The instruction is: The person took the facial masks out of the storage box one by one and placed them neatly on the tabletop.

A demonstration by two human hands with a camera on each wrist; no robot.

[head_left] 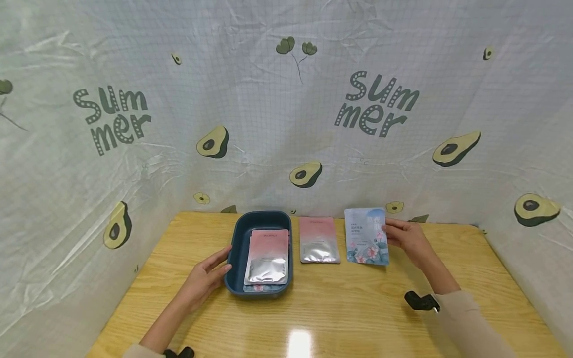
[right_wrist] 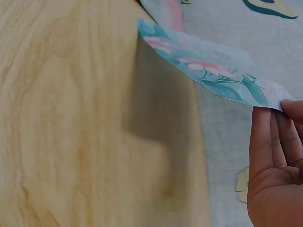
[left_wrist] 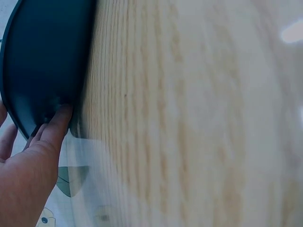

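Clerk: What do the right fingers have?

Inspector: The right hand (head_left: 408, 239) pinches a pale-blue rectangular sachet printed with pink flowers (head_left: 367, 236), thumb on one face and fingers on the other, at the sachet's three o'clock edge. The sachet is tilted and raised; its shadow falls on the wood in the right wrist view.

Clerk: And the left?

Inspector: The left hand (head_left: 201, 281) has its fingers extended, touching the wall of a dark-blue, rounded rectangular container (head_left: 236, 238) from eight o'clock. It grips nothing.

Clerk: Contents?

Inspector: A pink-and-silver rectangular sachet (head_left: 267, 256) lies uppermost; beneath it, at six o'clock, shows the edge of a blue flowered sachet (head_left: 263, 288). Any further layers are hidden.

Clerk: Farther out?

Inspector: Just beside the container, at three o'clock, a second pink-and-silver sachet (head_left: 320, 239) lies flat, between container and raised sachet. All stand over a light wood-grain table (head_left: 349, 308). At twelve o'clock hangs a white sheet printed with avocados (head_left: 250, 89).
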